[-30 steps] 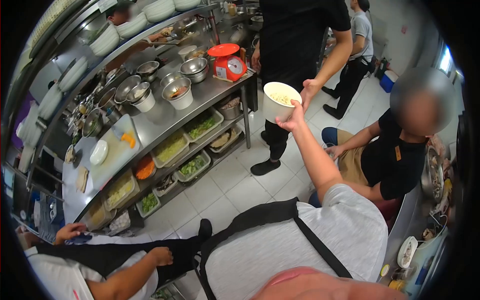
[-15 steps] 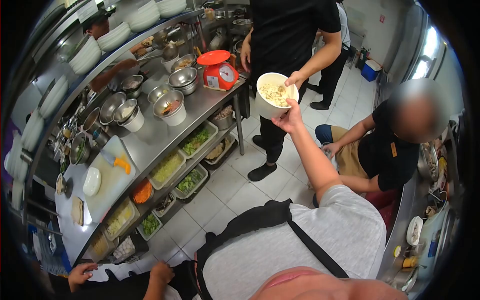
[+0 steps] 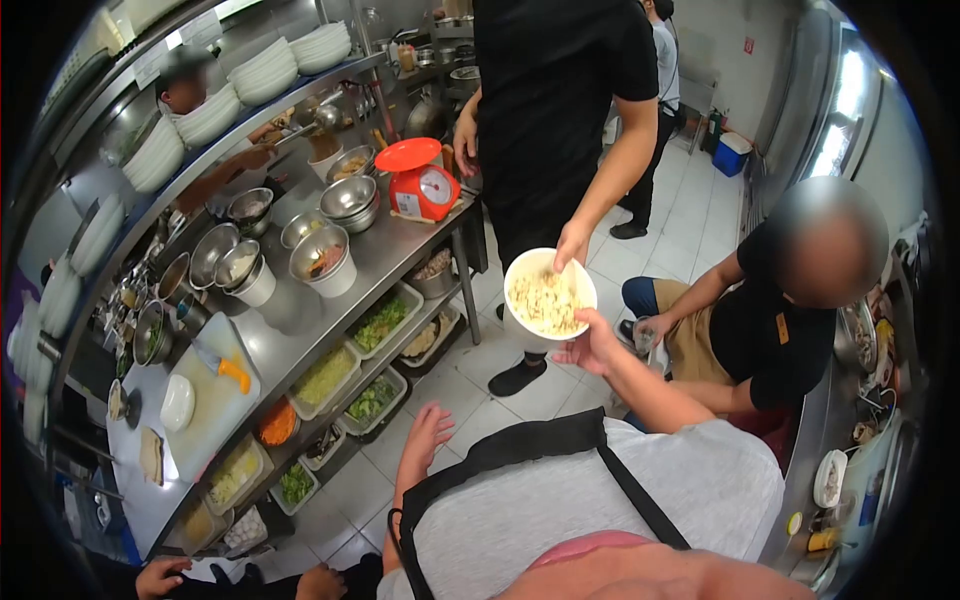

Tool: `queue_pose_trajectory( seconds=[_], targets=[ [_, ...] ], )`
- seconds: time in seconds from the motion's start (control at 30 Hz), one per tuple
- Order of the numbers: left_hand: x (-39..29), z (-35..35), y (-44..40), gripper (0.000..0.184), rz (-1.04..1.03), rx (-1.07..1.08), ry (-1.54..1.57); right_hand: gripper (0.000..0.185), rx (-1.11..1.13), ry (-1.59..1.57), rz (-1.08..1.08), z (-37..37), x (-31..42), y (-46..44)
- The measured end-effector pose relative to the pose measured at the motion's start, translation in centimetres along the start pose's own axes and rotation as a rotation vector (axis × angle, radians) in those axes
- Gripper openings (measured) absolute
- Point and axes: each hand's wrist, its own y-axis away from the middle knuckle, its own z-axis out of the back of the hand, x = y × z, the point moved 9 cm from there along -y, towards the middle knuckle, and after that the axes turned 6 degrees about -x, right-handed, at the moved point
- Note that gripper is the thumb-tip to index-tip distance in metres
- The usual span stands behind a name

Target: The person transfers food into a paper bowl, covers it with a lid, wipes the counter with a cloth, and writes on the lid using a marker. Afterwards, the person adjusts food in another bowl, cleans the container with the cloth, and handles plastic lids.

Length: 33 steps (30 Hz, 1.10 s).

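A white tub (image 3: 525, 335) with pale chopped pieces (image 3: 545, 300) in it hangs over the tiled floor, its mouth tilted towards me. My right hand (image 3: 592, 343) grips its lower right rim, thumb over the edge. Across the tub, the hand (image 3: 572, 245) of a standing person in black reaches over the far rim, fingers at the pieces. My left hand (image 3: 430, 430) is raised below and to the left of the tub, apart from it, fingers spread and nothing in it.
A steel counter (image 3: 385, 240) on the left bears a red scale (image 3: 424, 188), metal bowls (image 3: 350, 198) and a cutting board (image 3: 215, 390) with an orange-handled knife (image 3: 233, 374). Food trays (image 3: 325, 380) fill its lower shelf. A seated person (image 3: 770, 330) is at the right.
The tub has come lower and nearer, its mouth turned more towards me. The other person's hand has moved over its rim. My left hand has come into view.
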Motion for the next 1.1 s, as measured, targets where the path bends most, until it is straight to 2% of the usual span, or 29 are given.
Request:
queue_pose_trajectory(
  seconds=[0.2,0.33,0.43,0.53,0.57,0.7,0.8,0.93,1.07,1.1],
  targets=[
    [-5.7,-10.1,-0.4,0.078,0.037,0.432,0.138,0.048,0.072,0.051,-0.069,-0.4,-1.9,0.6],
    [-7.1,-12.0,0.0,0.091,0.049,0.528,0.200,0.056,0.126,0.137,-0.127,-0.9,-2.8,2.0],
    [-9.7,-13.9,1.0,0.096,-0.022,0.612,0.145,0.063,0.129,0.248,-0.194,0.0,-3.9,2.3],
    [-10.2,-15.3,0.1,0.100,-0.018,0.551,-0.042,0.062,0.117,0.322,-0.182,0.1,-4.0,2.2],
    [-9.1,-15.1,-0.9,0.098,0.047,0.491,-0.073,0.064,0.084,0.350,-0.171,0.3,-4.1,1.8],
    [-9.8,-15.2,-1.2,0.086,0.073,0.383,-0.138,0.069,0.100,0.381,-0.169,-1.4,-3.5,1.5],
    [-9.0,-14.6,-2.1,0.086,0.022,0.409,-0.065,0.071,0.055,0.362,-0.140,-1.2,-4.7,0.3],
    [-4.1,-12.6,-2.9,0.089,0.040,0.455,-0.043,0.077,0.099,0.436,-0.171,-1.0,-6.5,0.8],
    [0.0,-12.1,-1.7,0.087,0.134,0.458,0.259,0.078,0.102,0.364,-0.424,1.5,-11.3,0.3],
    [-0.7,-12.4,-0.3,0.083,0.201,0.458,0.350,0.075,0.089,0.300,-0.422,1.3,-12.2,-0.2]
  ],
)
